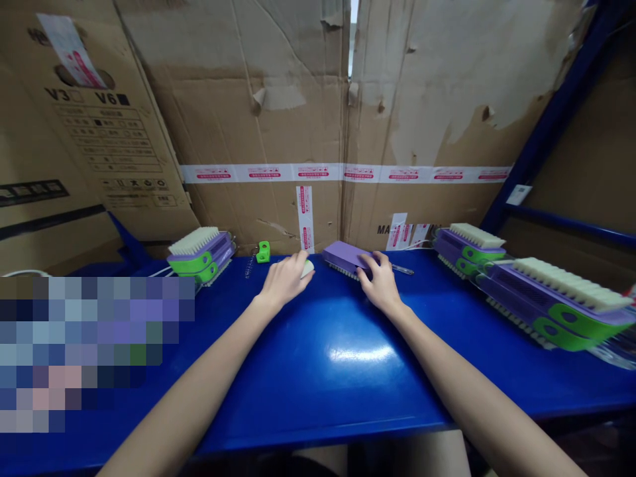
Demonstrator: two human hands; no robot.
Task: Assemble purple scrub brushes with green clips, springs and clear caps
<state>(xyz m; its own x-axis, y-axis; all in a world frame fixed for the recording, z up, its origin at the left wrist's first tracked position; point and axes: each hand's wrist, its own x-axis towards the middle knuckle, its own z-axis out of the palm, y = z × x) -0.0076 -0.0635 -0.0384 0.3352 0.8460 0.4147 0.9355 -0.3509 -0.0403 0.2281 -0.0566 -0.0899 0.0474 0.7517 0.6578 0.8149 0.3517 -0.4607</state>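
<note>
My left hand is closed around a small rounded piece, pale with a green edge, mostly hidden by the fingers. My right hand grips the right end of a purple brush, which lies bristles down near the back of the blue table. Just right of that hand lies a thin, metallic-looking tool, partly hidden. Left of my left hand stand a bright green plastic part with a hole and a dark coil spring; neither is touched.
Paired purple-and-green brushes with pale bristles stand at the left and right, with wire loops about them. A cardboard wall closes off the back of the blue table. A blue post rises at right. Pixelation covers the left side.
</note>
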